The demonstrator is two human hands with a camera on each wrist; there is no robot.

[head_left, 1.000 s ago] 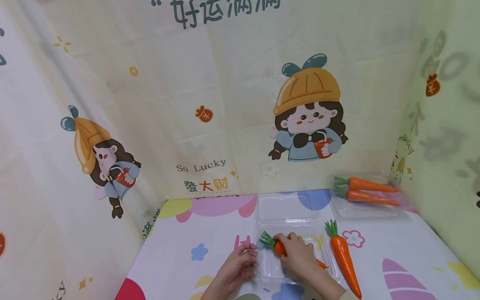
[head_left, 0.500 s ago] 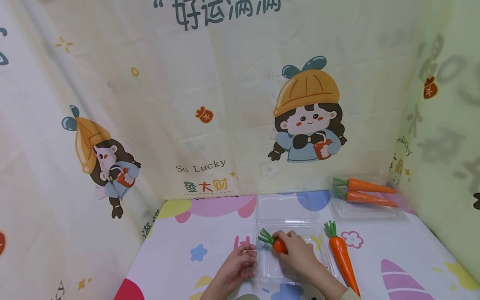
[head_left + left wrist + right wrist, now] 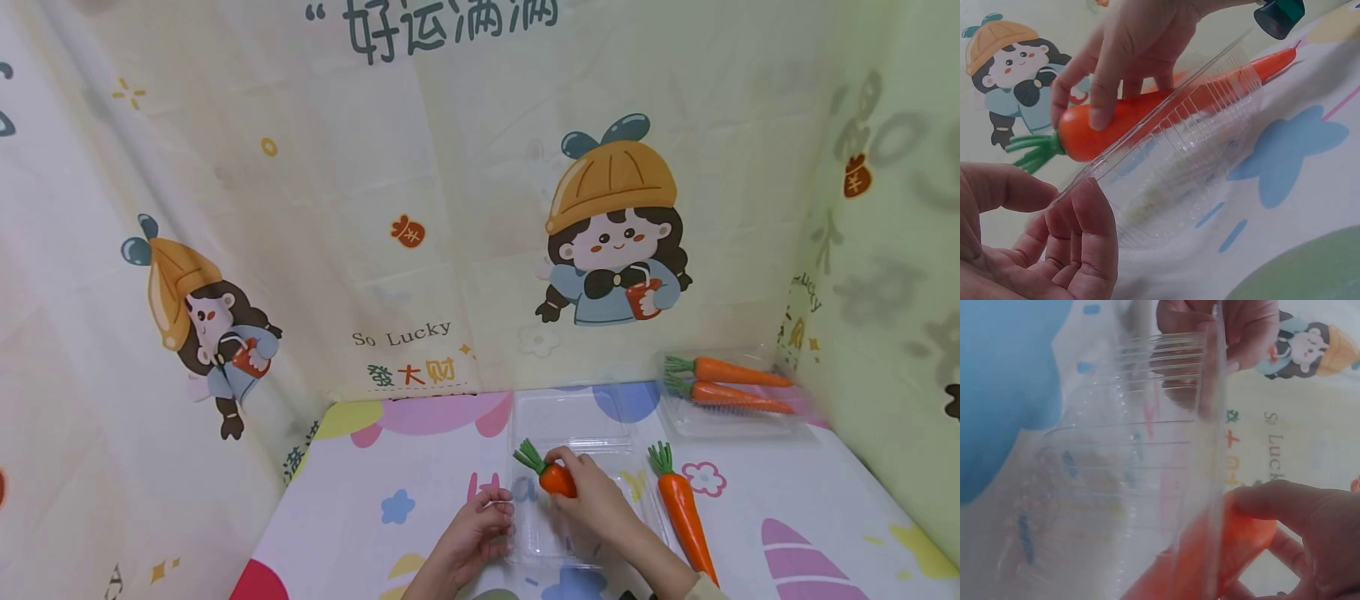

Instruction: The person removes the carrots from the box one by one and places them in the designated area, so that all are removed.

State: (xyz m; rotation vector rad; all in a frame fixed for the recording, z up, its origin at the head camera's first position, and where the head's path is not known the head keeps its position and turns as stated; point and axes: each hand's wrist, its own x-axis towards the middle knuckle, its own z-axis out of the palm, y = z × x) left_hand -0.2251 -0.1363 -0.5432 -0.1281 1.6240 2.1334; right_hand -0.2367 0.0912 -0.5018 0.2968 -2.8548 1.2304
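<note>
My right hand (image 3: 588, 496) grips a toy carrot (image 3: 557, 481) from above, near its thick end below the green leafy top. The carrot lies slantwise over the open clear plastic clamshell box (image 3: 536, 537); its pointed tip reaches beyond the box rim in the left wrist view. At the box's left side my left hand (image 3: 480, 533) pinches the rim between thumb and fingers (image 3: 1094, 212). In the head view my right hand and forearm hide most of the carrot's body. The box's lid (image 3: 573, 414) is folded back flat toward the wall.
Another carrot (image 3: 686, 517) lies on the table just right of the box. At the back right stands a second clear box (image 3: 731, 425) with two carrots (image 3: 742, 371) inside. Printed cloth walls (image 3: 480, 250) rise at the back and on both sides.
My right hand has shifted slightly, raising and tilting the carrot, whose leafy top points further up. Its tip, seen earlier beside my right wrist, is now hidden in the head view. My left hand stays put.
</note>
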